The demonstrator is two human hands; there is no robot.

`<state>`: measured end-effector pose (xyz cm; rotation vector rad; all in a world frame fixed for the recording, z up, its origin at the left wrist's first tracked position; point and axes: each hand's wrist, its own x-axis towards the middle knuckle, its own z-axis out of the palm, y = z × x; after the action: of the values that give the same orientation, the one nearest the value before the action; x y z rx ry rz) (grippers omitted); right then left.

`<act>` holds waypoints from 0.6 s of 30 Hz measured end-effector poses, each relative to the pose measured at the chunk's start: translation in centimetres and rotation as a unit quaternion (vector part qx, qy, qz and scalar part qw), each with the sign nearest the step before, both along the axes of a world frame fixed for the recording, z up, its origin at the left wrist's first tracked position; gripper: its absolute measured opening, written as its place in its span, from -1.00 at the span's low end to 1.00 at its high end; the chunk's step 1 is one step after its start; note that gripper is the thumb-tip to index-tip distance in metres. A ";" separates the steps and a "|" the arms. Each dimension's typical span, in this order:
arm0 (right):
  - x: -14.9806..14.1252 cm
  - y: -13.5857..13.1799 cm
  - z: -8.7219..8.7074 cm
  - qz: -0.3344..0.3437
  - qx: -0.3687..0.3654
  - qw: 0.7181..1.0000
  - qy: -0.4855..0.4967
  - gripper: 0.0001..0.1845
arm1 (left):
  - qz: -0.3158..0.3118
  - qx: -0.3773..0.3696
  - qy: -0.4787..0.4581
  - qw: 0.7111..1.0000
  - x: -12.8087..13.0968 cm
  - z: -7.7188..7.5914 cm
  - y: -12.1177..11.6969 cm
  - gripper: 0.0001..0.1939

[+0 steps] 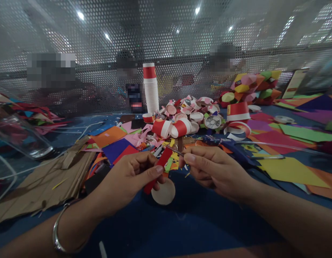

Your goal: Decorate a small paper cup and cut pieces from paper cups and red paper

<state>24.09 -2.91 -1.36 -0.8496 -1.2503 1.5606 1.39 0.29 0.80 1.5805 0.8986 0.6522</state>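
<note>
My left hand (130,177) is closed, pinching a red paper strip (158,168) with a round cream paper disc (163,193) at its lower end. My right hand (211,168) is closed in a pinch close to the strip's upper end, gripping a thin dark tool (174,150) that I cannot identify. Both hands hover over the blue table surface (182,222). A metal bangle (58,229) sits on my left wrist.
Beyond the hands lie cut red-and-white paper cups (179,127), a tall cup stack (151,87), coloured paper sheets (289,168) at right, brown cardboard (39,182) at left and folded paper shapes (251,87). A perforated metal screen (166,39) stands behind, people beyond it.
</note>
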 end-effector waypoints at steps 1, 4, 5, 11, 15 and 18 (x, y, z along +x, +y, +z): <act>0.0 0.0 0.0 0.000 0.002 1.000 0.001 -0.62 | -0.001 0.002 0.002 1.000 -0.1 0.1 0.0 -0.79; 0.0 0.0 0.1 0.002 0.006 1.000 0.001 -0.61 | -0.002 0.012 0.009 1.000 -0.2 0.2 -0.1 -0.79; 0.0 0.0 0.1 0.003 0.008 1.000 0.001 -0.61 | -0.002 0.016 0.012 1.000 -0.2 0.3 -0.1 -0.79; -0.1 -0.3 0.4 0.006 0.005 1.000 -0.005 -0.59 | 0.009 0.030 0.018 0.999 -0.3 0.6 0.3 -0.80; 0.0 -0.2 0.3 0.000 0.004 1.000 -0.008 -0.59 | 0.008 0.047 0.038 0.998 -0.5 0.8 0.4 -0.81; 0.0 -0.2 0.2 -0.002 0.006 1.000 -0.010 -0.58 | 0.004 0.060 0.053 0.997 -0.6 1.0 0.5 -0.81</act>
<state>24.11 -3.07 -1.11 -0.8609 -1.2707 1.5441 0.75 0.82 1.76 1.7322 0.9599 0.6426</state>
